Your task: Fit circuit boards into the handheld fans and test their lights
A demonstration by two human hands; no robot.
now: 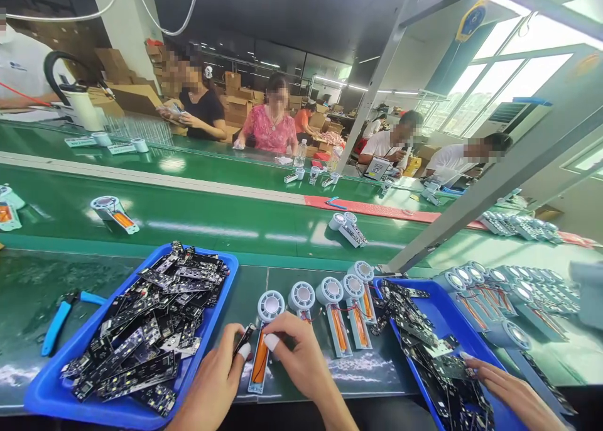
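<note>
My left hand [219, 374] is closed around a narrow black circuit board [244, 338], held upright beside a light-blue handheld fan housing [271, 305]. The housing lies on the bench with its round grille away from me and an orange cell [260, 362] showing in its open handle. Bent over the top of that handle is my right hand [299, 355], thumb and forefinger pinched together just below the grille. Whatever sits between those fingertips is too small to make out. Both thumbs wear white finger covers.
A blue tray [226, 293] heaped with circuit boards stands at left, near blue-handled cutters [59, 324]. More open fan housings [336, 324] lie to the right. A co-worker's hand [504, 381] reaches into a second blue tray [424, 286]. Beyond runs a green conveyor belt [226, 220]; several people sit opposite.
</note>
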